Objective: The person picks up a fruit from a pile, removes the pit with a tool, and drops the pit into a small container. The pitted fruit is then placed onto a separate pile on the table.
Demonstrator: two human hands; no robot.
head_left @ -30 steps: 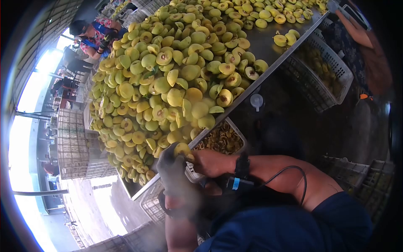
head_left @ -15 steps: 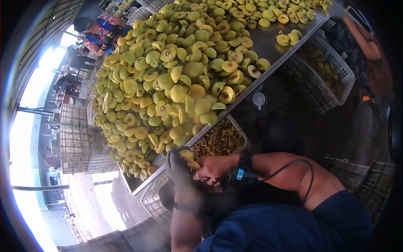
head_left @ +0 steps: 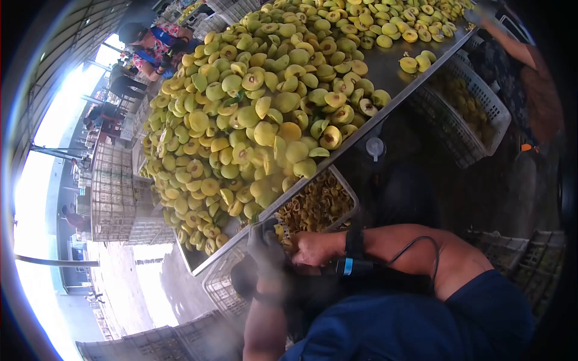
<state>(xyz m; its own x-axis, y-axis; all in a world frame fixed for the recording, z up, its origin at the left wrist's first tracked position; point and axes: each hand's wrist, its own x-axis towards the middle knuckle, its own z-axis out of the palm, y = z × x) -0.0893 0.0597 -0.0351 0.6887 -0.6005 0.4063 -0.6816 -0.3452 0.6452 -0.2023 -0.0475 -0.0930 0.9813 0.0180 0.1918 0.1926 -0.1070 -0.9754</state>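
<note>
Two hands meet just below the raised metal edge of the counter [head_left: 386,67]. The gloved left hand [head_left: 264,248] appears closed, its fingers bent about a small fruit piece [head_left: 279,230], yellow and largely hidden. The bare right hand [head_left: 313,248] lies close beside it, fingers folded inward; whether it holds anything cannot be told. A crate [head_left: 346,186] of brownish-yellow scraps lies beside the hands, under the counter's edge. Judged from this posture, a loose grip on the moist-looking piece could let it slip into the scraps; with the fingers so close, any blade hidden there could nick them. Fruit halves [head_left: 241,132], green-yellow with brown-stained hollows, are heaped to the edge, where a bump of the forearm might dislodge some.
</note>
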